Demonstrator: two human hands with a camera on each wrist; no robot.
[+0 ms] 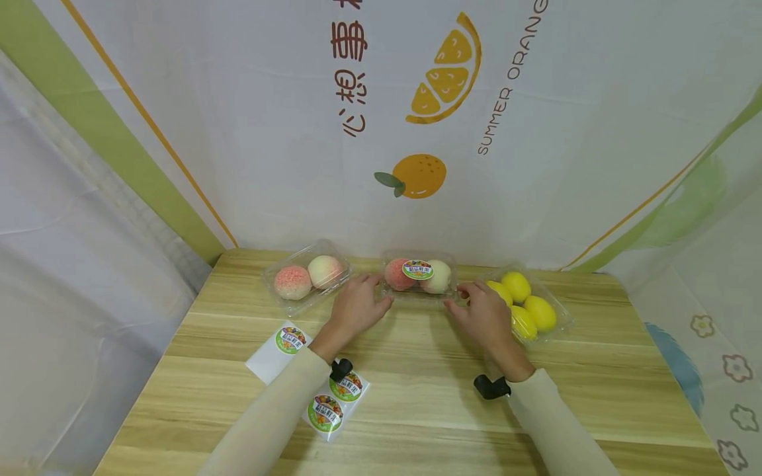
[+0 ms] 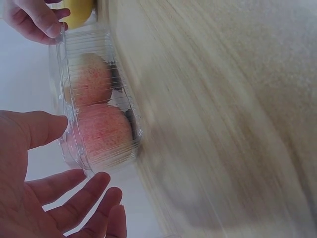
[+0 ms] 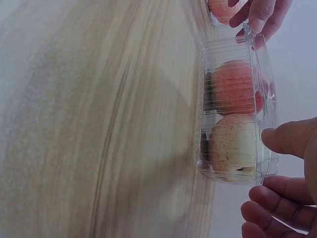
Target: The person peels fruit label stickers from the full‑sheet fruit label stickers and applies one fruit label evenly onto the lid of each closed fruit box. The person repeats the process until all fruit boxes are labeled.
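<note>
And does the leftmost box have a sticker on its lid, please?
No, the leftmost box shows two peaches under bare clear plastic, while a sticker sits on the middle box.

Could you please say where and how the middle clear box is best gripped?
Probably grip the middle clear box by its short ends, left hand from the left, right hand from the right. It lies flat, lengthwise side to side, and end grips keep clear of the sticker on top.

Softly lit, throwing faint shadows across the table (image 1: 417, 410), glinting along the box (image 3: 258, 106), looking hazy from both wrists.
</note>
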